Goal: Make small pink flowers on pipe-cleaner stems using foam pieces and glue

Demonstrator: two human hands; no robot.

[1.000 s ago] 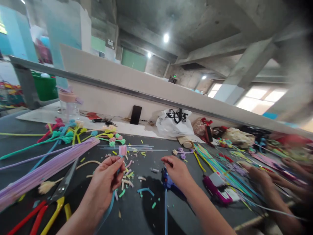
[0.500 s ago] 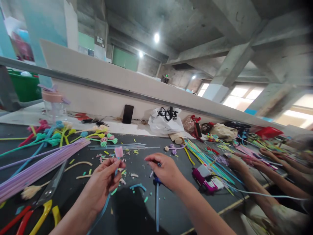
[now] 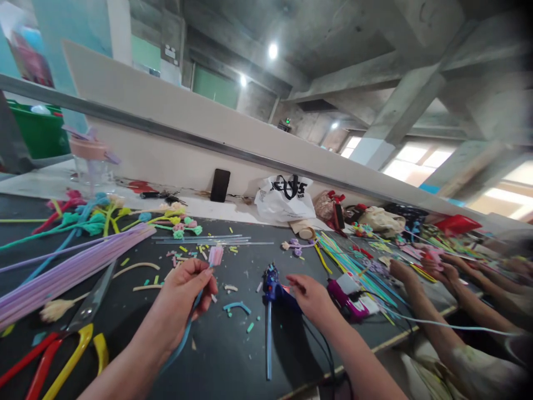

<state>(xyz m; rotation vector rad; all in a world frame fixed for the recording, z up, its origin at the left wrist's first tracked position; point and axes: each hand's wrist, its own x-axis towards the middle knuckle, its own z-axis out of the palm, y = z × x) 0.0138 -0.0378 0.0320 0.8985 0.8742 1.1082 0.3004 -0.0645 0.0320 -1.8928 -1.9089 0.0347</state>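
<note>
My left hand [image 3: 189, 291] pinches a blue chenille stem [image 3: 181, 340] just below a small pink tuft [image 3: 215, 255] at its top. The stem's lower end trails down behind my wrist. My right hand [image 3: 312, 300] has its fingers loosely curled and apart beside a blue glue gun [image 3: 272, 286], close to its handle; whether they touch cannot be made out. A clear glue stick [image 3: 268, 344] pokes out of the gun's back toward me. Scissors with red and yellow handles [image 3: 79, 330] lie at left.
A bundle of lilac stems [image 3: 79, 278] and finished chenille flowers [image 3: 95, 222] lie left. Clear glue sticks [image 3: 208, 240] and clippings [image 3: 237, 306] are scattered mid-table. A purple glue gun [image 3: 347, 297] sits right, near a co-worker's arms [image 3: 433, 305]. A phone [image 3: 220, 185] leans behind.
My right hand has moved right, off the top of the blue glue gun, uncovering it. My left hand, still holding the stem, has shifted slightly right. The view has tilted a little.
</note>
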